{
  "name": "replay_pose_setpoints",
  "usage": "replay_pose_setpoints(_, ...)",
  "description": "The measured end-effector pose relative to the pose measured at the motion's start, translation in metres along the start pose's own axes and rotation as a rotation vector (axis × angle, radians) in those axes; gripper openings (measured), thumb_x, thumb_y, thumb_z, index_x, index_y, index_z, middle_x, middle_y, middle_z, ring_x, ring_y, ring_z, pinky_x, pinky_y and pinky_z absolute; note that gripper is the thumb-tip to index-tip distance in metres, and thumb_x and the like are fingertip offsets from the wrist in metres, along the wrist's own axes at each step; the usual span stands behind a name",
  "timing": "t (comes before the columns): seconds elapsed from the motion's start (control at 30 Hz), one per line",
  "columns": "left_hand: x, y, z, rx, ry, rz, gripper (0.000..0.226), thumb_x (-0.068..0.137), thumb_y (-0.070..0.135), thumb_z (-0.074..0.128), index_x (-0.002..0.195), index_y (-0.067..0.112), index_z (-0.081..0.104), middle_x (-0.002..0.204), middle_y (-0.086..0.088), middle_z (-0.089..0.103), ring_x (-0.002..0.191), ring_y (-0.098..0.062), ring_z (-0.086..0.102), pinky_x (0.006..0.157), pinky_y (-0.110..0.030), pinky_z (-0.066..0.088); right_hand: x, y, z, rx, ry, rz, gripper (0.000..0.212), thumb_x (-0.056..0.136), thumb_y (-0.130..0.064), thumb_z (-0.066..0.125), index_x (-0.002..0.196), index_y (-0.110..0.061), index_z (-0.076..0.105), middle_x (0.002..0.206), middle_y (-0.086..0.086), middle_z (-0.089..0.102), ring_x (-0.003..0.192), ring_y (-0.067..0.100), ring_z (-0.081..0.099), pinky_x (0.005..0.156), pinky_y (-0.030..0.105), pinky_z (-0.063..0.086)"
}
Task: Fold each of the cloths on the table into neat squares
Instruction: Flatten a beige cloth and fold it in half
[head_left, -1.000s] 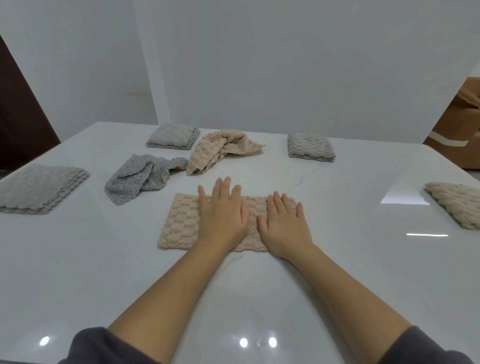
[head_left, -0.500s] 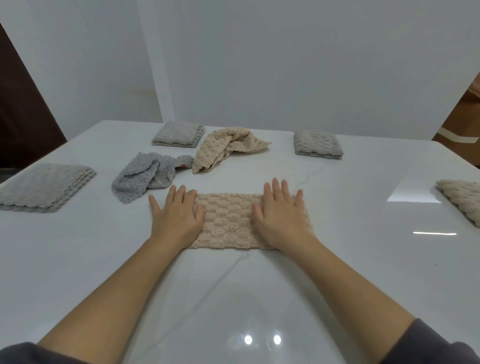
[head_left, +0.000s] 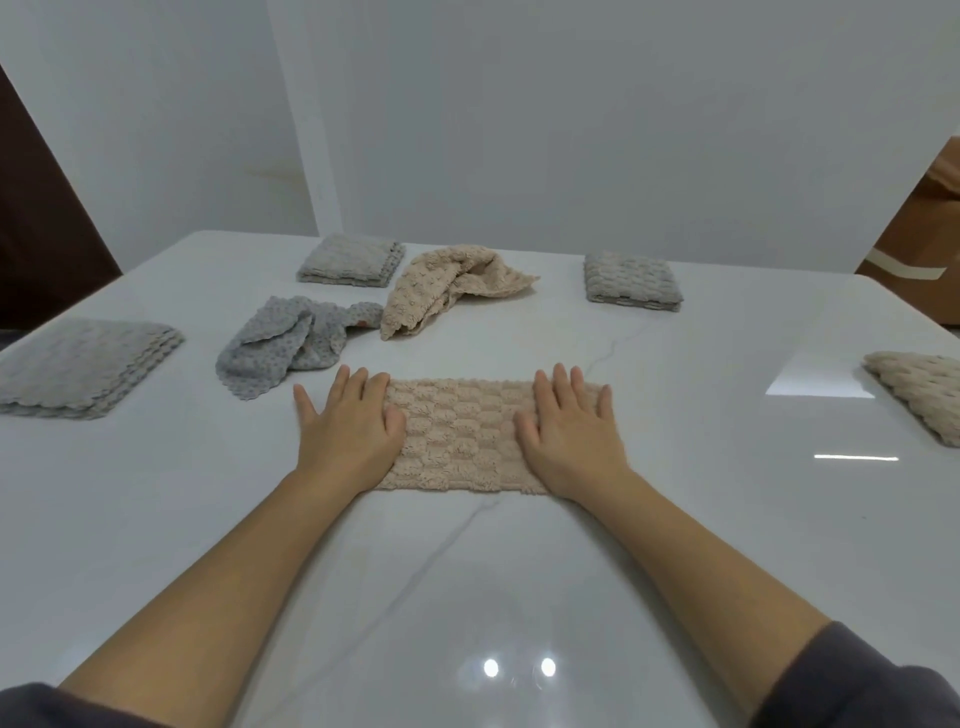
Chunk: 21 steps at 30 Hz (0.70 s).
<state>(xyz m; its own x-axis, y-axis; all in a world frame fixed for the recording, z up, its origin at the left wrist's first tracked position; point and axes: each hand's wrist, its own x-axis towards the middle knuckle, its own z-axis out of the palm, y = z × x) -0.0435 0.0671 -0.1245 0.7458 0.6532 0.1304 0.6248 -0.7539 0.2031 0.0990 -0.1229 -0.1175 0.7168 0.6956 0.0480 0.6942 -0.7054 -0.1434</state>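
Note:
A beige textured cloth, folded into a flat strip, lies on the white table in front of me. My left hand presses flat on its left end, fingers spread, partly over the bare table. My right hand lies flat on its right end. Behind it sit a crumpled grey cloth and a crumpled beige cloth. Folded grey cloths rest at the left edge, the far middle and the far right. A folded beige cloth is at the right edge.
White walls stand behind the table. A brown cardboard box is beyond the far right corner. A dark door or panel is at the left. Bare tabletop stretches between me and the strip.
My hands have slid apart along the strip, from its middle to its two ends; the left hand went furthest left. The view has shifted slightly.

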Motion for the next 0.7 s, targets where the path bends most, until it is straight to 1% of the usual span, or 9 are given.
replay_pose_setpoints(0.23,-0.005,-0.005,-0.003,0.034,-0.022,0.001,0.054,0.099,0.035,0.018,0.151,0.023,0.024,0.16,-0.001,0.019,0.15,-0.019,0.004,0.115,-0.063,-0.004,-0.011,0.037,-0.005,-0.002,0.009,0.103,0.065,0.1,-0.046,0.016,0.156,-0.014,0.006,0.164,0.008,-0.001,0.15,0.025,-0.008,0.119,0.053,-0.003)
replay_pose_setpoints(0.4,-0.016,-0.013,-0.009,0.122,-0.045,0.008,0.057,0.099,0.037,0.015,0.154,0.023,0.015,0.162,-0.002,0.015,0.15,-0.021,0.004,0.115,-0.063,-0.006,-0.013,0.04,-0.005,-0.045,0.004,0.107,0.065,0.101,-0.047,0.016,0.156,-0.014,0.005,0.164,0.009,0.0,0.15,0.026,-0.008,0.119,0.054,-0.003)
replay_pose_setpoints(0.5,-0.02,-0.015,-0.013,0.193,-0.083,0.001,0.06,0.098,0.037,0.015,0.156,0.023,0.009,0.162,-0.003,0.013,0.15,-0.022,0.004,0.114,-0.064,-0.008,-0.016,0.043,-0.008,-0.111,-0.011,0.102,0.066,0.1,-0.047,0.013,0.156,-0.014,0.004,0.164,0.01,-0.002,0.15,0.027,-0.009,0.119,0.055,-0.002)
replay_pose_setpoints(0.6,-0.02,-0.015,-0.024,0.265,-0.097,0.001,0.062,0.096,0.037,0.018,0.155,0.019,0.008,0.161,-0.006,0.015,0.149,-0.024,0.009,0.11,-0.066,-0.014,-0.02,0.048,-0.019,-0.22,-0.021,0.104,0.073,0.09,-0.046,0.003,0.155,-0.012,0.002,0.163,0.011,-0.01,0.149,0.03,-0.015,0.119,0.056,-0.003)
replay_pose_setpoints(0.63,-0.02,-0.012,-0.029,0.262,-0.083,0.007,0.062,0.096,0.035,0.02,0.155,0.017,0.009,0.16,-0.006,0.017,0.149,-0.023,0.012,0.11,-0.067,-0.014,-0.02,0.046,-0.024,-0.232,-0.008,0.097,0.074,0.089,-0.044,0.003,0.155,-0.011,0.002,0.162,0.012,-0.013,0.148,0.03,-0.017,0.119,0.056,-0.004)
replay_pose_setpoints(0.7,-0.014,-0.002,-0.039,0.221,-0.028,0.027,0.06,0.096,0.029,0.026,0.153,0.014,0.014,0.157,-0.006,0.026,0.145,-0.021,0.023,0.112,-0.067,-0.008,-0.018,0.032,-0.034,-0.192,0.026,0.051,0.072,0.091,-0.041,0.008,0.155,-0.01,0.0,0.162,0.011,-0.014,0.148,0.029,-0.018,0.119,0.055,-0.006)
